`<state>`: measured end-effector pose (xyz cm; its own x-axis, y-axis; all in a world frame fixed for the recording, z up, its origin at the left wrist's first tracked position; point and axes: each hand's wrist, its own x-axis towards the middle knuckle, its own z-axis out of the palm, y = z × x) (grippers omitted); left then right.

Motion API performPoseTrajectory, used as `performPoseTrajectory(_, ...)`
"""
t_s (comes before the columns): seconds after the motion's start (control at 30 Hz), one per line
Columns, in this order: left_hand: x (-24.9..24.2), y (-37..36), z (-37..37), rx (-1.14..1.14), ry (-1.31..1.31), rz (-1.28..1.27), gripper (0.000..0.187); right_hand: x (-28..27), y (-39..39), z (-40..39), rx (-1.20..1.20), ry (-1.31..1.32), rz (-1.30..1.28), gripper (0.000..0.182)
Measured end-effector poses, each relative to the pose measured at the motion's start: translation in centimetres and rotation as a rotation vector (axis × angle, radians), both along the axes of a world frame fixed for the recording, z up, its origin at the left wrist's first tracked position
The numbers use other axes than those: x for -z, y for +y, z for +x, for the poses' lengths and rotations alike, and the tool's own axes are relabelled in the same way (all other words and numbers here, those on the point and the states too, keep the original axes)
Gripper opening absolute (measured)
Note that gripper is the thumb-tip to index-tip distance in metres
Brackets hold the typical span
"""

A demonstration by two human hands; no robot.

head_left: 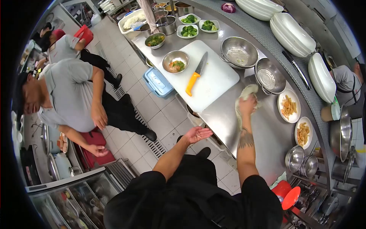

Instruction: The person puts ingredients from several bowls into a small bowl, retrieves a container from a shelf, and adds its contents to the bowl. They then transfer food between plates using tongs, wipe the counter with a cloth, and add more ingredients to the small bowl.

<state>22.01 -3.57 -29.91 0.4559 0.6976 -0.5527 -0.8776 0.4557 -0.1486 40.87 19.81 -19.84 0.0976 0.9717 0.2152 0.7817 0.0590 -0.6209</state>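
Palm up and fingers slack, my left hand (197, 134) hangs out past the counter edge over the floor tiles, holding nothing. My right hand (248, 105) is pressed down on a pale cloth (244, 95), fingers bunched into it, on the bare steel counter (225, 114) just right of the white cutting board (213, 80). To wipe well here I judge I should keep the cloth flat under my palm, work in long overlapping strokes along the open steel, and stay off the plates so nothing gets nudged.

Going across from the left: a metal bowl (155, 40) of green and orange bits sits near the far corner, and a second metal bowl (175, 61) with a little pinkish and green mix rests on the board's left end. A knife with an orange handle (196, 74) lies at a slant on the board. Behind it three white dishes (189, 31) hold green vegetables. Right of the board is a wide steel bowl (239, 51) with only a pale smear inside, then a steel colander (270, 76) that looks nearly empty, very near my cloth. Further right two white plates (289, 105) carry small heaps of golden fried pieces, and nested small steel bowls (301, 162) stand beside my forearm. Two other people in grey shirts work across the aisle.
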Motion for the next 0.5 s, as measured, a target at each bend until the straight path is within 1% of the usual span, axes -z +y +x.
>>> performPoseTrajectory(0.03, -0.5, 0.5, 0.1, 0.000, 0.051, -0.044, 0.047, 0.4, -0.5, -1.5, 0.042, -0.314, -0.126, 0.061)
performPoseTrajectory(0.07, -1.1, 1.0, -0.1, 0.002, 0.104, -0.084, 0.047, 1.9, -1.6, -2.4, -0.049, -0.316, -0.079, 0.058)
performPoseTrajectory(0.1, -1.9, 1.3, -0.1, 0.030, 0.217, -0.054, 0.047, 3.4, -2.6, -3.2, -0.139, -0.316, -0.021, 0.054)
performPoseTrajectory(0.17, -1.1, 1.2, -0.8, 0.010, 0.198, -0.040, 0.046, 0.4, -7.0, -5.0, -0.451, -0.282, -0.101, 0.045)
performPoseTrajectory(0.2, -0.8, 1.4, -1.4, -0.004, 0.183, -0.025, 0.046, 0.7, -7.1, -4.7, -0.452, -0.289, -0.089, 0.045)
performPoseTrajectory(0.27, -1.3, 2.1, -2.7, -0.008, 0.230, 0.035, 0.044, 1.6, -4.3, -5.5, -0.458, 0.077, 0.029, 0.037)
performPoseTrajectory(0.3, -1.8, 2.3, -3.3, 0.021, 0.273, 0.029, 0.044, -0.4, -2.6, -6.3, -0.400, 0.087, 0.105, 0.034)
performPoseTrajectory(0.37, -3.0, 2.4, -4.4, 0.041, 0.334, -0.010, 0.043, -2.8, 2.2, -8.1, -0.364, -0.086, 0.142, 0.039)
performPoseTrajectory(0.43, -2.2, 3.1, -5.2, 0.034, 0.354, -0.001, 0.043, -2.6, 6.2, -10.1, -0.361, -0.234, 0.094, 0.038)
performPoseTrajectory(0.47, -1.5, 3.4, -5.3, 0.040, 0.373, 0.014, 0.042, -2.4, 6.0, -10.6, -0.356, -0.237, 0.085, 0.038)
performPoseTrajectory(0.5, -0.9, 3.3, -5.3, 0.054, 0.369, 0.004, 0.042, -2.1, 4.8, -11.7, -0.308, -0.323, 0.035, 0.039)
